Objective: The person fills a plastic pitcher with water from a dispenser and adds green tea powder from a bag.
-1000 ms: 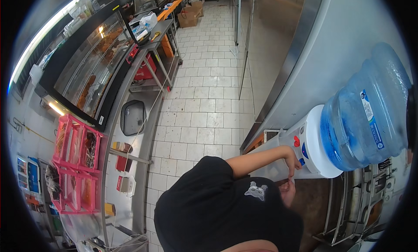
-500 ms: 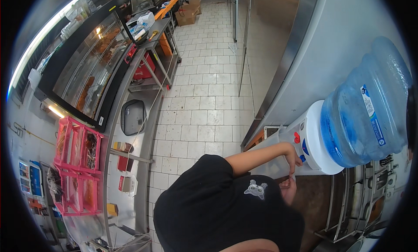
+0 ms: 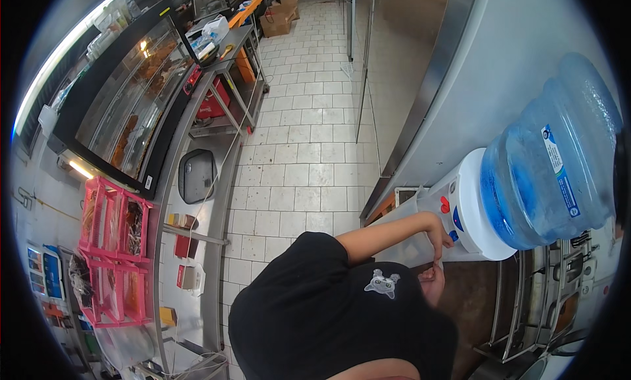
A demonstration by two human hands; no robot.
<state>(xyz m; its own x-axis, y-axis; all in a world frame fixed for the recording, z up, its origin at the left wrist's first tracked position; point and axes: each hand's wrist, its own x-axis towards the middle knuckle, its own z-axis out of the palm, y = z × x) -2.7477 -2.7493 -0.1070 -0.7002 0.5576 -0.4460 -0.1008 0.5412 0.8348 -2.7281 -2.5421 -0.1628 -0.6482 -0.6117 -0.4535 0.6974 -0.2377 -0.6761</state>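
My left hand (image 3: pixel 438 233) reaches over to the front of a white water dispenser (image 3: pixel 478 212). Its fingers are bent right beside the blue tap (image 3: pixel 453 236), and one finger or thumb points down toward my other hand. Just below it, my right hand (image 3: pixel 432 283) is closed, fingertips pinched together. Between and beside the hands is translucent plastic that looks like a clear plastic bag (image 3: pixel 402 250); both hands seem to grip its edge. The red tap (image 3: pixel 445 204) sits farther along, untouched. A large blue water bottle (image 3: pixel 545 163) stands upside down on the dispenser.
Along the left runs a steel counter (image 3: pixel 220 248) with a glass display warmer (image 3: pixel 125 111), pink plastic baskets (image 3: pixel 115 248) and a dark tray (image 3: pixel 197 176). White floor tiles (image 3: pixel 299 150) stretch ahead. A metal rack (image 3: pixel 526 301) stands at the lower right. Cardboard boxes (image 3: pixel 277 24) lie far off.
The whole view has shifted slightly left. Both hands keep nearly the same pose by the blue tap, with no visible release or new hold.
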